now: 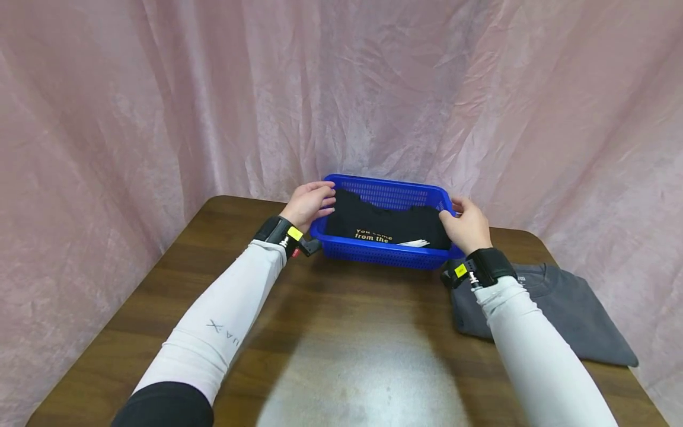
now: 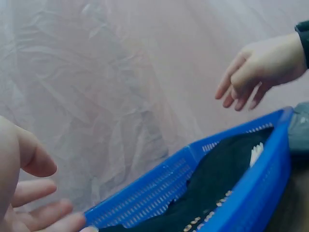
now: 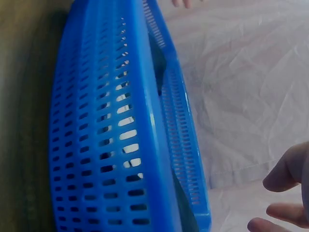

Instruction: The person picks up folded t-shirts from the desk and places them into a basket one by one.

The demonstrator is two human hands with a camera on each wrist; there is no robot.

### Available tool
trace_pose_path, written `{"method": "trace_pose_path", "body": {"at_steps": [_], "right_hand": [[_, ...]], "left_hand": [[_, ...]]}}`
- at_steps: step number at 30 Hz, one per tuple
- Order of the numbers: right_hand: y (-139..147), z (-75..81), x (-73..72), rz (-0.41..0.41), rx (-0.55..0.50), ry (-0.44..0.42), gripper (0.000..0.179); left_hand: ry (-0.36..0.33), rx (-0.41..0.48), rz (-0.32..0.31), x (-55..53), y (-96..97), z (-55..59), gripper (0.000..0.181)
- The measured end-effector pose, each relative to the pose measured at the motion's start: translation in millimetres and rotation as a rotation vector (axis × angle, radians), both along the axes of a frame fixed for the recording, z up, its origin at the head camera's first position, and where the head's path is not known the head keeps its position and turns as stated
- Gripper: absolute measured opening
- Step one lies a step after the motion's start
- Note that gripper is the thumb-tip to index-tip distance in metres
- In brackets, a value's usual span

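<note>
A blue plastic basket [image 1: 384,256] with slotted walls stands toward the back of the table. Inside it lies a folded black T-shirt [image 1: 347,216] with gold lettering and a white print. At the basket's left end is my left hand [image 1: 311,204], its fingers loosely extended by the rim. My right hand [image 1: 468,226] is at the opposite end, thumb toward the rim. The left wrist view has the right hand [image 2: 268,67] just above the basket, fingers relaxed and holding nothing. Neither hand grips the basket; whether the left fingertips touch its rim is unclear.
A folded dark grey T-shirt [image 1: 565,314] lies on the right side of the brown wooden table [image 1: 341,332], partly under the right forearm. A pink curtain [image 1: 341,89] hangs directly behind the table and the basket.
</note>
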State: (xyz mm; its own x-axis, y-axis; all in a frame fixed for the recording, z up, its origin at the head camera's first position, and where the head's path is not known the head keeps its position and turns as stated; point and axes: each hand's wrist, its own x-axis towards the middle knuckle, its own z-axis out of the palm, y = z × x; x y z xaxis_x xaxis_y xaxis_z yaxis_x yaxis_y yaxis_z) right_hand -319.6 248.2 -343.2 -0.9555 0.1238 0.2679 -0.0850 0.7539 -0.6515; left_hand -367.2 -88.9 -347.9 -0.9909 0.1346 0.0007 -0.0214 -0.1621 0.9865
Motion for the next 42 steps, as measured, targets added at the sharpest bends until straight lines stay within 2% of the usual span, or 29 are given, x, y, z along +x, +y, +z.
{"method": "trace_pose_path", "body": {"at_steps": [3,8,12,17,20,24,30,37,39,42], "right_hand": [[4.0,-2.9,7.8,0.019,0.011,0.024,0.051],[10.9,-8.7,22.1,0.043,0.036,0.042,0.049],[15.2,-11.1,33.9,0.053,0.051,0.055,0.049],[22.3,-15.5,47.9,0.076,0.064,0.074,0.047],[29.5,-18.9,54.6,0.072,0.080,0.083,0.045],[41.4,-23.6,61.1,0.058,0.105,0.068,0.045],[65.9,-32.3,67.9,-0.005,0.134,0.008,0.048],[111.4,-50.3,68.0,-0.093,0.178,-0.088,0.055],[127.0,-55.3,67.5,-0.112,0.201,-0.106,0.056],[148.5,-61.5,68.0,-0.141,0.233,-0.133,0.057]], "left_hand": [[0.032,-0.019,-0.054,5.8,3.4,-2.8,0.034],[0.083,-0.117,-0.135,21.0,13.0,-8.1,0.028],[0.147,-0.193,-0.200,35.6,25.4,-7.6,0.026],[0.229,-0.238,-0.284,54.0,44.9,-6.5,0.026],[0.296,-0.285,-0.324,64.5,57.3,-7.6,0.026],[0.419,-0.388,-0.354,79.0,73.7,-10.7,0.027],[0.588,-0.601,-0.416,98.2,98.6,-24.9,0.028],[0.779,-0.842,-0.507,117.7,133.0,-45.7,0.030],[0.817,-0.901,-0.536,122.1,145.0,-51.6,0.032],[0.834,-0.977,-0.576,127.4,163.9,-62.0,0.036]]}}
